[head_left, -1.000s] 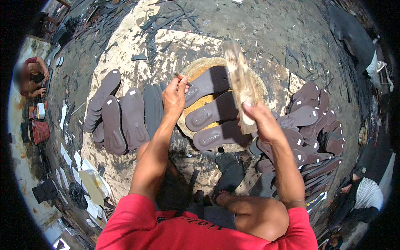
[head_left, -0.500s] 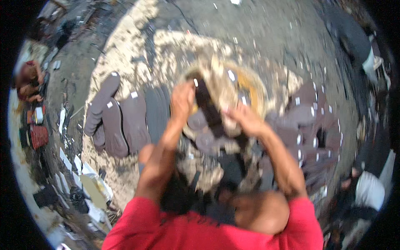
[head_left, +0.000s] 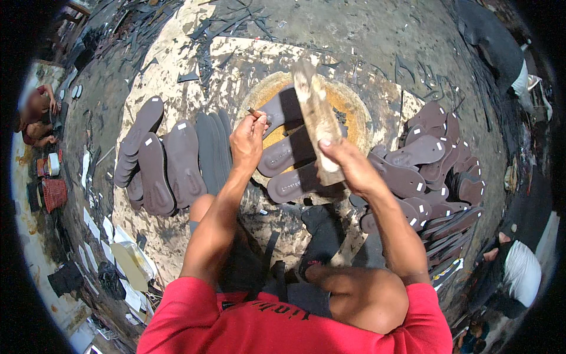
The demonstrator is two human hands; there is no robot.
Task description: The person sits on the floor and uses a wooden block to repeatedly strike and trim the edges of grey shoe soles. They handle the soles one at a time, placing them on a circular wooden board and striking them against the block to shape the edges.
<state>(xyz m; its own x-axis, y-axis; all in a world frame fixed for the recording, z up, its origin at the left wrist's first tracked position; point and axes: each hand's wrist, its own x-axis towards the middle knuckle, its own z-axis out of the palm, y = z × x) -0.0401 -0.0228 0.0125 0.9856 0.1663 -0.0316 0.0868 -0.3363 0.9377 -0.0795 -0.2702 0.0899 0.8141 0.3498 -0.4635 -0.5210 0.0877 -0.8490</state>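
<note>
My left hand (head_left: 247,140) is closed around a short brown stick-like tool (head_left: 257,113), pinched between thumb and fingers; its exact kind is unclear. A worn, whitish wooden plank (head_left: 315,112) stands tilted in my right hand (head_left: 349,165), with my thumb on its near side. Under both hands is a round block (head_left: 361,100) with a rough pale rim and yellowish top. Three dark grey shoe soles lie across it: an upper sole (head_left: 277,111) beside my left hand, a middle sole (head_left: 276,160) and a near sole (head_left: 286,187). The plank hides their right ends, and black shade crosses them.
More soles (head_left: 190,165) stand in a row on the left, several with white labels. A large heap of soles (head_left: 415,152) lies on the right. Dark scraps (head_left: 236,23) litter the ground ahead. Another person (head_left: 38,115) sits far left; a red basket (head_left: 55,194) is nearby.
The earlier picture is blurred. My left hand has shifted slightly left, away from the plank, and its brown tool now shows. A third sole is now visible on the block beside that hand.
</note>
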